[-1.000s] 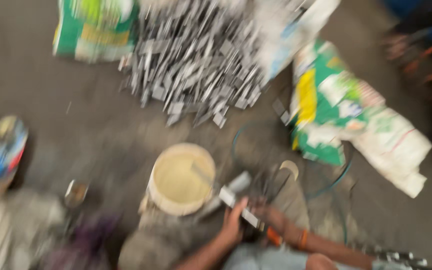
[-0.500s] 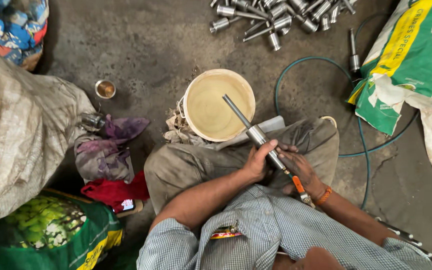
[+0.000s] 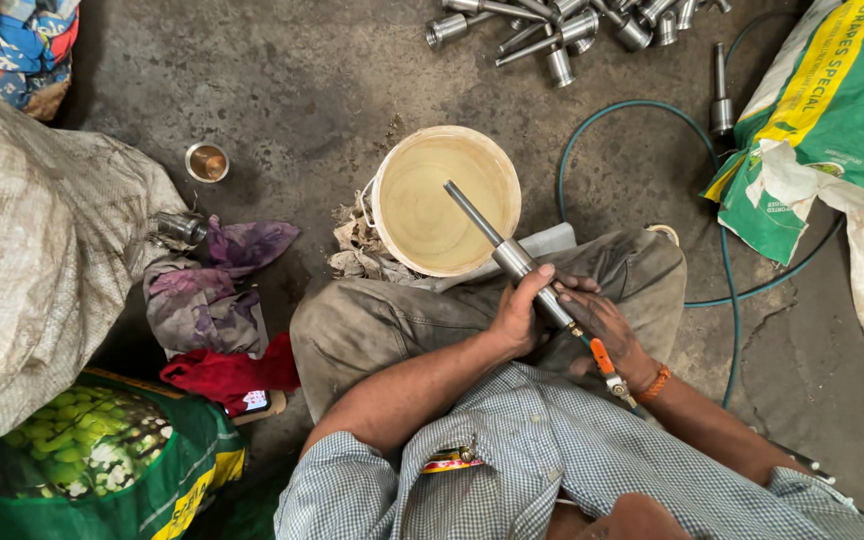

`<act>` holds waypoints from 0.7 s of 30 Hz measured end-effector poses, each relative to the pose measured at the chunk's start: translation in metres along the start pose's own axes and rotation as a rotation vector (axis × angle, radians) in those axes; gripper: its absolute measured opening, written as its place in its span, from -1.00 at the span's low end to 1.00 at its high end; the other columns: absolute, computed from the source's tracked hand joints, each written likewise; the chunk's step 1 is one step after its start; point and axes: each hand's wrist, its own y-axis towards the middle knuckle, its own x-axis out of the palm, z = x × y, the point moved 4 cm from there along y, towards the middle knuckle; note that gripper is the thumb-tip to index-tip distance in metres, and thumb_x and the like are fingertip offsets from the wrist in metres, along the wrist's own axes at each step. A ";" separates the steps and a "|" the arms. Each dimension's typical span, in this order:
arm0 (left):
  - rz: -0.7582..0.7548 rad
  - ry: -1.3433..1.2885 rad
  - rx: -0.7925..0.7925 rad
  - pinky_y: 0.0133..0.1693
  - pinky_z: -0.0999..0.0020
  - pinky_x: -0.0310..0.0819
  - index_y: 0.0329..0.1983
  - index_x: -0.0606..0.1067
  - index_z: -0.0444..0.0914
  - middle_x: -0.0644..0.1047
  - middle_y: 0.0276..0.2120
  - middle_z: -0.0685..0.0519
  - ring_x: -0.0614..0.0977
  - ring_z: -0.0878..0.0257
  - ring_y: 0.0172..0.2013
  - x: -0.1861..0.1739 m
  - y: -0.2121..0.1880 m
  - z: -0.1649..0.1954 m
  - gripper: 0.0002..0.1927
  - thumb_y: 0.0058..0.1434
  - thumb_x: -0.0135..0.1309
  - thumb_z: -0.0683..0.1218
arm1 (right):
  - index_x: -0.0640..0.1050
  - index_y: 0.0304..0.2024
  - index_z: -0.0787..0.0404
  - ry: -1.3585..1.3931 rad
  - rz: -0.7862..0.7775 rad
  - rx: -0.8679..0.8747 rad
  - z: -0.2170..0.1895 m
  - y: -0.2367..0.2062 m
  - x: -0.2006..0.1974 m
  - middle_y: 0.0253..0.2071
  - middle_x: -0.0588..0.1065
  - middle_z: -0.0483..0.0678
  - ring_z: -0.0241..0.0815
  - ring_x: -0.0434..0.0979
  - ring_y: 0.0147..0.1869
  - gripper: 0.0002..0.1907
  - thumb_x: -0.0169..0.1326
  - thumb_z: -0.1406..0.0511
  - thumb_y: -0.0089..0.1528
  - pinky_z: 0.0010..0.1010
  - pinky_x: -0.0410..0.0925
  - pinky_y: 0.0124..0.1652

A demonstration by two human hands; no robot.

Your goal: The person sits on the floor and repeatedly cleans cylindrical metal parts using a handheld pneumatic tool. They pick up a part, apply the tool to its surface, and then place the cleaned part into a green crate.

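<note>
I sit on the floor with a long stepped metal shaft (image 3: 497, 244) held across my lap, its thin end over a cream bucket (image 3: 444, 198). My left hand (image 3: 518, 312) grips the thick part of the shaft. My right hand (image 3: 600, 322) is closed around the shaft's near end together with a thin tool with an orange handle (image 3: 604, 358). The bucket holds a pale liquid and stands just beyond my knees.
A pile of similar metal shafts (image 3: 572, 25) lies at the top. A green hose (image 3: 722, 250) curves past my right knee. Printed sacks (image 3: 832, 110) lie right, a big woven sack (image 3: 32, 260) left, with rags (image 3: 212, 300) and a small metal cup (image 3: 207, 162).
The view swung from the shaft pile down to my lap and steadied. My hands and the shaft hold almost the same pose as half a second ago.
</note>
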 end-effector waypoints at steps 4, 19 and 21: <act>0.001 0.000 0.007 0.12 0.00 0.52 -0.06 0.46 -0.45 0.57 -0.03 -0.34 0.62 -0.08 0.02 -0.001 0.002 0.000 -0.48 0.37 0.04 0.16 | 0.28 0.41 0.27 0.017 -0.003 0.005 0.000 0.001 0.000 0.41 0.33 0.13 0.10 0.36 0.46 -0.04 -0.01 -0.24 0.20 -0.08 0.23 0.36; -0.093 0.064 0.101 0.27 0.08 0.39 0.27 0.36 -0.46 0.51 0.16 -0.25 0.55 0.04 0.17 0.005 0.007 0.014 -0.25 0.48 -0.14 0.33 | 0.29 0.40 0.34 0.378 0.137 0.292 -0.006 0.015 0.001 0.38 0.37 0.10 -0.04 0.32 0.51 0.02 -0.22 -0.34 0.28 -0.16 0.16 0.43; -0.083 0.077 0.103 0.25 0.10 0.40 0.29 0.35 -0.44 0.51 0.18 -0.23 0.54 0.06 0.17 0.005 0.007 0.017 -0.26 0.48 -0.13 0.32 | 0.26 0.40 0.34 0.428 0.192 0.302 -0.006 0.019 0.004 0.40 0.34 0.12 0.00 0.28 0.54 -0.01 -0.27 -0.34 0.32 -0.13 0.13 0.48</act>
